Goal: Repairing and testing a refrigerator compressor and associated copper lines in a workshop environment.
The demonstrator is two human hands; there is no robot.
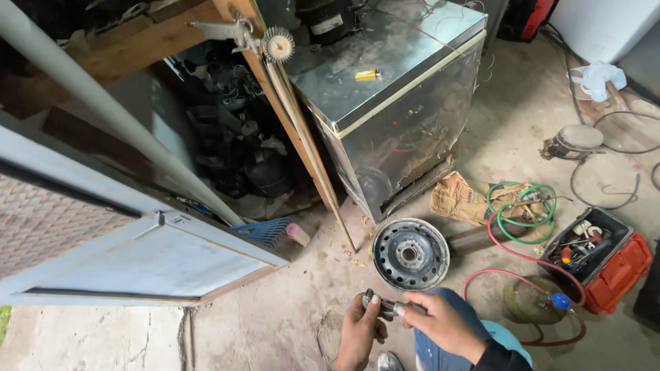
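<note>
while both hands meet, one small metal tool (386, 306) lies gripped between left hand (359, 331) fingers and right hand (440, 321) fingers; one wheel rim (410, 254) sits just beyond.

Between your hands (399, 323) sits a small tool (386, 306) of dull grey metal. The wheel rim (410, 254) is matt dark steel, scuffed. The floor (275, 323) is rough concrete. The chest cabinet (392, 75) shows glossy sheet metal; the toolbox (615, 275) is red plastic.

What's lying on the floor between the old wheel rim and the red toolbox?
In the head view, between the wheel rim and the red toolbox lie coiled green and red hoses.
</note>
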